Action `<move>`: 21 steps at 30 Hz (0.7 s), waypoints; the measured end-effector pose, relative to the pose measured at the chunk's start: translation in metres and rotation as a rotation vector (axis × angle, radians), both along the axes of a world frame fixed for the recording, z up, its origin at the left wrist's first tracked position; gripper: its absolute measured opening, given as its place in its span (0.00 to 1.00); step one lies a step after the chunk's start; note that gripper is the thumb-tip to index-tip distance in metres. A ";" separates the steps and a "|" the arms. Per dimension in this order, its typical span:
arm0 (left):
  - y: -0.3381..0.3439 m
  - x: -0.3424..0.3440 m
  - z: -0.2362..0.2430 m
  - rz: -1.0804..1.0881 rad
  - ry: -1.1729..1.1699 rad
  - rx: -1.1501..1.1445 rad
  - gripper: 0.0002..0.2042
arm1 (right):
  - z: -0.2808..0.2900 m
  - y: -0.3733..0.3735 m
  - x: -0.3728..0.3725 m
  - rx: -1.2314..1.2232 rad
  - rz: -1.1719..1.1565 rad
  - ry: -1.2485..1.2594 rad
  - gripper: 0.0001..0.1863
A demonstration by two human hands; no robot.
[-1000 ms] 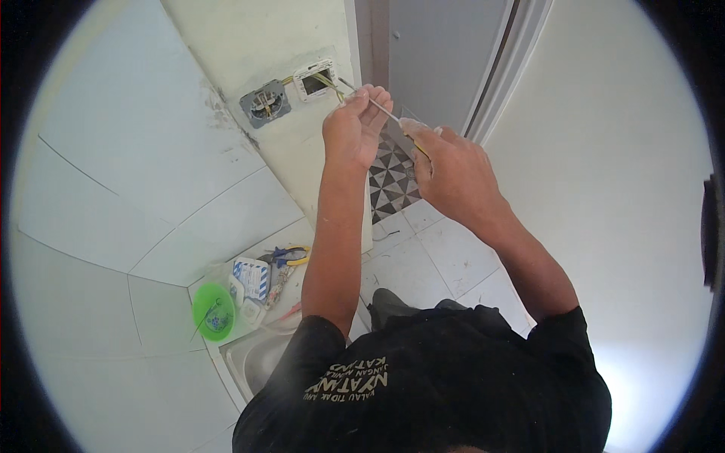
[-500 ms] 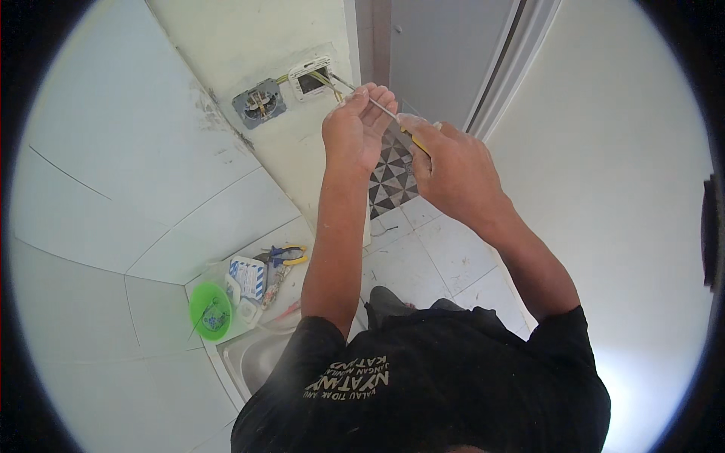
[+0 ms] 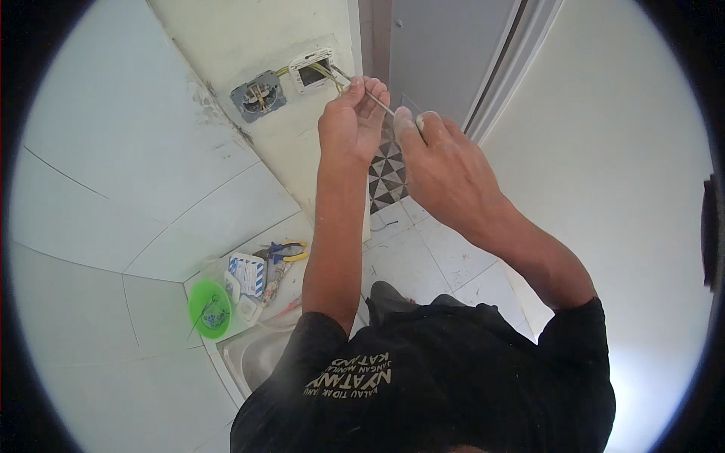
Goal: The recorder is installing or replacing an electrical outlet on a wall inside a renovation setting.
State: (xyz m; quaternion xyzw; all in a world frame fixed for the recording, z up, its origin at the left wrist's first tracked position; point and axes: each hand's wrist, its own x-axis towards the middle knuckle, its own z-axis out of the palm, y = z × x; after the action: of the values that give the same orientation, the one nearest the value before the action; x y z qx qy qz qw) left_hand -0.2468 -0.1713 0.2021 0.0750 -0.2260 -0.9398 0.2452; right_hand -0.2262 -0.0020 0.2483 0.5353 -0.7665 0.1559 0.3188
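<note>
My right hand (image 3: 453, 170) is closed round the handle of a screwdriver, which its fingers hide. The thin metal shaft (image 3: 383, 104) slants up and left to the right edge of a white wall-box frame (image 3: 311, 73). My left hand (image 3: 349, 128) steadies that shaft between thumb and curved fingers, close to the frame. Yellow-green wires (image 3: 323, 70) come out of the dark opening in the frame, near my left thumb. Beside it on the left, a grey socket insert (image 3: 259, 97) hangs by wires, its inner metal parts showing. The screwdriver's tip is too small to make out.
Below left, a green bowl (image 3: 209, 309) with small blue bits, blue-and-yellow pliers (image 3: 287, 251) and a blue-striped white package (image 3: 248, 273) lie on the counter beside a steel sink (image 3: 253, 355). A grey door (image 3: 445, 57) stands ahead; a white wall (image 3: 612, 166) rises at right.
My right hand has turned about the screwdriver, so the yellow handle no longer shows. My left hand has shifted slightly up and left along with the shaft.
</note>
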 end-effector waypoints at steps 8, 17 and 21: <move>-0.013 -0.009 -0.001 -0.046 0.083 -0.013 0.06 | 0.024 -0.002 0.000 -0.058 -0.015 -0.516 0.12; -0.002 0.007 -0.003 -0.027 0.120 0.049 0.07 | 0.047 -0.002 0.002 -0.226 0.005 -1.351 0.22; -0.009 -0.002 -0.004 0.003 0.056 -0.019 0.07 | 0.019 -0.001 0.000 -0.103 0.015 -0.211 0.12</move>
State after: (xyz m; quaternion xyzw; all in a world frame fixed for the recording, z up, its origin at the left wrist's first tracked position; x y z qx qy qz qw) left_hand -0.2487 -0.1807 0.1978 0.0468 -0.2277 -0.9390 0.2534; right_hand -0.2265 -0.0030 0.2675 0.5045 -0.7829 0.2529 0.2620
